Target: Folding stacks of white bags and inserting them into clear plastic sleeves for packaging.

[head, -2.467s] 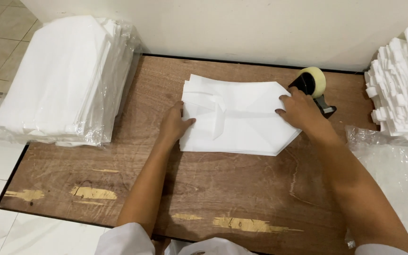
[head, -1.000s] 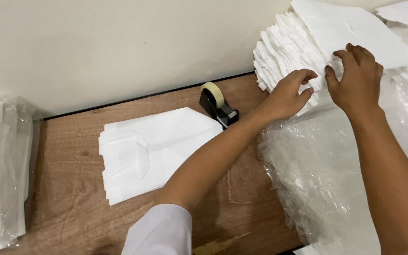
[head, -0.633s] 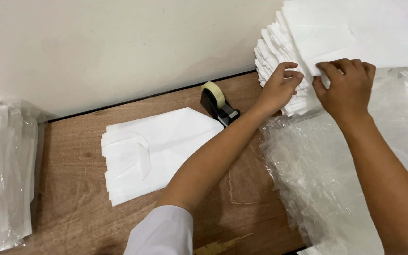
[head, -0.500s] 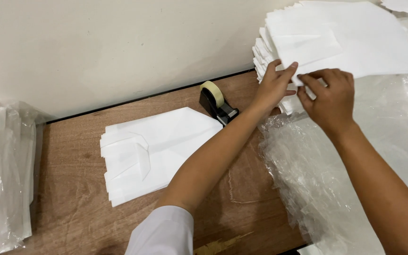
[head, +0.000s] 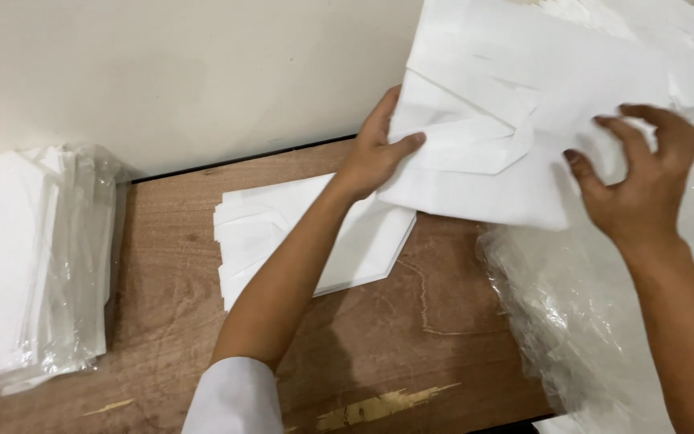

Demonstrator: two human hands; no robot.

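A person's left hand (head: 371,157) pinches the near-left edge of a folded white garment (head: 524,104), thumb on top and fingers clamped beneath, lifting it at 1 o'clock above the wooden bench (head: 411,337). The right hand (head: 636,189) hovers at 3 o'clock over the same garment, fingers spread apart and curled, gripping nothing. A second folded white garment (head: 267,233) lies flat on the bench at centre, partly under the raised one. A stack of bagged white garments (head: 26,257) sits at 9 o'clock; crumpled clear plastic (head: 572,321) lies at 4 o'clock
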